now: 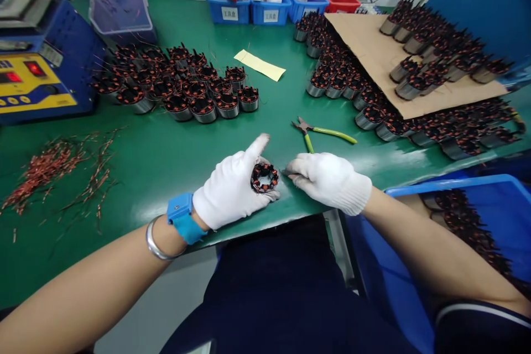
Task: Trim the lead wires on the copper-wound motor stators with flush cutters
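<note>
My left hand [232, 185], in a white glove, is closed around a wound motor stator [254, 183] near the table's front edge. The stator's ring of copper coils and black insulation faces up, and its thumb side points away from me. Just right of it, my right hand [321, 177], also gloved, pinches a small dark pointed tool [286, 172]. Only the tool's tip shows, close to the stator; the rest is hidden in the fingers. Beyond my right hand lie cutting pliers [306, 128] with green handles, jaws apart.
Wound stators [203, 106] stand grouped at the back left. More stators [367, 116] stand at right, some on a cardboard sheet [365, 44]. Copper wire scraps [45, 168] lie left, near a blue machine [78, 55]. Blue bins [229, 12] line the back; a blue crate [498, 199] sits lower right.
</note>
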The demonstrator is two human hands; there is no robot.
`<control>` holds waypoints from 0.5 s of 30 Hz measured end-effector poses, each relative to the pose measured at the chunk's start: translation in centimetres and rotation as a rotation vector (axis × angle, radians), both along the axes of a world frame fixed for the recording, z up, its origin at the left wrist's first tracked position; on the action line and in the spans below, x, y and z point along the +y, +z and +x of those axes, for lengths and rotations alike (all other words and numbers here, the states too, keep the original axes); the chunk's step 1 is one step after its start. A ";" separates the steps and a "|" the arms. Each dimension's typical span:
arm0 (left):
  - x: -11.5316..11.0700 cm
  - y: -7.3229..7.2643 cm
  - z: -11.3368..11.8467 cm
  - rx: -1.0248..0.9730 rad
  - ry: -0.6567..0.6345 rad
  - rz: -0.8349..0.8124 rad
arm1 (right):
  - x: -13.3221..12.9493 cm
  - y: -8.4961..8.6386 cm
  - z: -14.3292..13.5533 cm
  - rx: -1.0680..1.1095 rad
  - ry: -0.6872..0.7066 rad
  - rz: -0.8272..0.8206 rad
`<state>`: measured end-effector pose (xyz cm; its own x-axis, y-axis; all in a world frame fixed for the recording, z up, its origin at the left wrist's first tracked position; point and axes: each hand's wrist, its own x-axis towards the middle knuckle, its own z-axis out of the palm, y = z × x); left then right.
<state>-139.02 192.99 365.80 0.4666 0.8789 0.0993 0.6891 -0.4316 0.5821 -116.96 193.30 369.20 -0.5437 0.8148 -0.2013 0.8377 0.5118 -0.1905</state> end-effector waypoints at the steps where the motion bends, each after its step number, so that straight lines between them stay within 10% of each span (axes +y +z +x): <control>1: 0.0 0.0 -0.1 0.002 0.001 -0.003 | 0.1 0.1 0.2 0.000 -0.017 0.016; 6: -0.1 0.1 -0.5 -0.020 -0.031 -0.020 | 0.1 0.2 0.8 0.169 -0.181 0.124; 15: 0.1 0.7 -0.7 -0.025 -0.033 -0.044 | -0.9 -0.3 -2.0 -0.170 0.006 0.154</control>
